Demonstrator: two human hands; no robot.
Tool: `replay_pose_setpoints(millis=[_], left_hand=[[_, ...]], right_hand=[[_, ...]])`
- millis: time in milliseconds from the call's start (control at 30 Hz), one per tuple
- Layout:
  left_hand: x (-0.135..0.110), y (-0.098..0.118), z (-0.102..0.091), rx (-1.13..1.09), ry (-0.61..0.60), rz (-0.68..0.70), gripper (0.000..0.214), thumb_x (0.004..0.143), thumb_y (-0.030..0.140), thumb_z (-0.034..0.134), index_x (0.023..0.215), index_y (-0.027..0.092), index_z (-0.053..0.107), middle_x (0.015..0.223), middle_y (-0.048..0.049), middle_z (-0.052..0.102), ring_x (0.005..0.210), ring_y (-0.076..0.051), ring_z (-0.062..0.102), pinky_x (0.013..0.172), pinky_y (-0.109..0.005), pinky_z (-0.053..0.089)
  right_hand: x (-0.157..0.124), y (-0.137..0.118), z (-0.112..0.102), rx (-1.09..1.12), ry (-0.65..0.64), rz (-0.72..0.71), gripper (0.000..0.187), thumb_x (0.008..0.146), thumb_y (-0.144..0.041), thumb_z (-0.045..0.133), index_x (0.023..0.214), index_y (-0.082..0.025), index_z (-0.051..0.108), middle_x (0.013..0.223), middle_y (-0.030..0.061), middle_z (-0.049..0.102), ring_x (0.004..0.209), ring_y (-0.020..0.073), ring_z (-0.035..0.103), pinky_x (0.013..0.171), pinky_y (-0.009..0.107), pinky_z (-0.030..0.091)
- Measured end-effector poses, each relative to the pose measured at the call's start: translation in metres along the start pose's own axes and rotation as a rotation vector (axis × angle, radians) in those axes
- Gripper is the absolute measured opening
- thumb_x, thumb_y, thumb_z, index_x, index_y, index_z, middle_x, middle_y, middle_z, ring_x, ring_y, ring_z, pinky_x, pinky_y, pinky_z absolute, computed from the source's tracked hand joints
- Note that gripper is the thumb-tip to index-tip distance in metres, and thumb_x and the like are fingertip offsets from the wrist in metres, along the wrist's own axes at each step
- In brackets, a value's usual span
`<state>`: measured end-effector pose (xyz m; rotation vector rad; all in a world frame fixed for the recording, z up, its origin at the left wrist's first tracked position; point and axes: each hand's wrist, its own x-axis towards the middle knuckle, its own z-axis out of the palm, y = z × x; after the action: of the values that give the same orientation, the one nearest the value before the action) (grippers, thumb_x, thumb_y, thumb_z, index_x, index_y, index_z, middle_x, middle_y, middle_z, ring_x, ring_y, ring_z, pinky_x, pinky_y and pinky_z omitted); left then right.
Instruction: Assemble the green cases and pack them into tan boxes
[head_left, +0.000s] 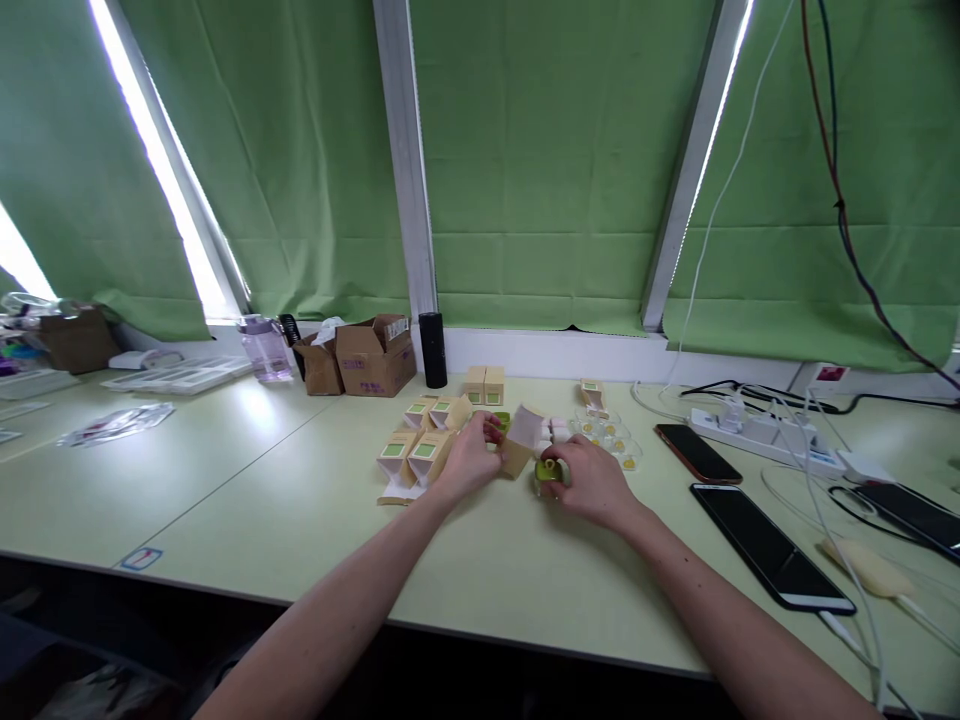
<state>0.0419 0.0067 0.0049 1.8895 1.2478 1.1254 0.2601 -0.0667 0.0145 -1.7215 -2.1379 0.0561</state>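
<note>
My left hand (pixel 474 458) is closed on a small kraft-paper box (pixel 515 458) with its pale flap raised. Just beyond its fingers a green patch shows; I cannot make out whether it belongs to this box. A small clear jar (pixel 550 473) with green inside is pinched in my right hand (pixel 596 482), low over the table and right of the box. Several more open kraft boxes (pixel 426 450) with green labels stand in rows left of my left hand. Behind my right hand sit clear round containers with yellow spots (pixel 628 462) and small white pieces (pixel 559 424), partly hidden.
Two closed boxes (pixel 484 386) and one open box (pixel 592 396) stand farther back, near a black cylinder (pixel 432 350). Phones (pixel 769 545), cables and a power strip (pixel 765 440) lie at right. Brown cartons (pixel 375 358) and a water bottle (pixel 265 350) stand back left.
</note>
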Motion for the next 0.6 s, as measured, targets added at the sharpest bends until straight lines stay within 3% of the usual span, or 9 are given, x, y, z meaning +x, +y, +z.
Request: replay_pose_setpoints(millis=[167, 300, 400, 500, 600], left_hand=[[-0.002, 0.001, -0.001, 0.072, -0.046, 0.046, 0.056, 0.065, 0.003, 0.077, 0.116, 0.020, 0.059, 0.105, -0.0073, 0.071, 0.100, -0.026, 0.071, 0.086, -0.036, 0.056], [-0.005, 0.003, -0.001, 0.063, -0.172, 0.037, 0.067, 0.063, 0.007, 0.078, 0.125, 0.020, 0.058, 0.122, -0.0111, 0.069, 0.096, -0.025, 0.072, 0.076, -0.032, 0.056], [-0.008, 0.005, -0.001, 0.065, -0.222, 0.068, 0.078, 0.061, 0.009, 0.081, 0.134, 0.021, 0.054, 0.127, -0.0123, 0.068, 0.105, -0.029, 0.070, 0.084, -0.036, 0.057], [-0.010, 0.008, -0.001, 0.003, -0.146, 0.135, 0.076, 0.070, 0.019, 0.083, 0.138, 0.023, 0.049, 0.132, -0.0125, 0.065, 0.118, -0.030, 0.066, 0.098, -0.041, 0.054], [-0.012, 0.011, -0.002, -0.101, -0.007, 0.195, 0.059, 0.085, 0.029, 0.077, 0.135, 0.025, 0.045, 0.138, -0.0132, 0.060, 0.120, -0.027, 0.064, 0.102, -0.043, 0.053]], right_hand=[[0.002, 0.006, -0.004, -0.069, -0.007, 0.054, 0.022, 0.085, -0.030, 0.078, 0.106, -0.025, 0.077, 0.103, 0.0088, 0.076, 0.103, 0.0280, 0.068, 0.072, 0.032, 0.037], [0.002, 0.005, -0.005, -0.072, -0.020, 0.057, 0.023, 0.086, -0.030, 0.077, 0.108, -0.025, 0.076, 0.106, 0.0093, 0.077, 0.105, 0.0288, 0.068, 0.072, 0.032, 0.036], [0.002, 0.004, -0.005, -0.058, -0.031, 0.073, 0.025, 0.087, -0.029, 0.076, 0.111, -0.025, 0.076, 0.111, 0.0092, 0.077, 0.106, 0.0289, 0.068, 0.073, 0.031, 0.036], [0.001, 0.003, -0.006, -0.049, -0.034, 0.073, 0.026, 0.087, -0.028, 0.075, 0.113, -0.026, 0.075, 0.113, 0.0083, 0.078, 0.108, 0.0288, 0.068, 0.073, 0.031, 0.036], [0.001, 0.003, -0.006, -0.052, -0.035, 0.078, 0.026, 0.088, -0.028, 0.074, 0.114, -0.026, 0.075, 0.111, 0.0075, 0.078, 0.105, 0.0280, 0.069, 0.071, 0.031, 0.034]])
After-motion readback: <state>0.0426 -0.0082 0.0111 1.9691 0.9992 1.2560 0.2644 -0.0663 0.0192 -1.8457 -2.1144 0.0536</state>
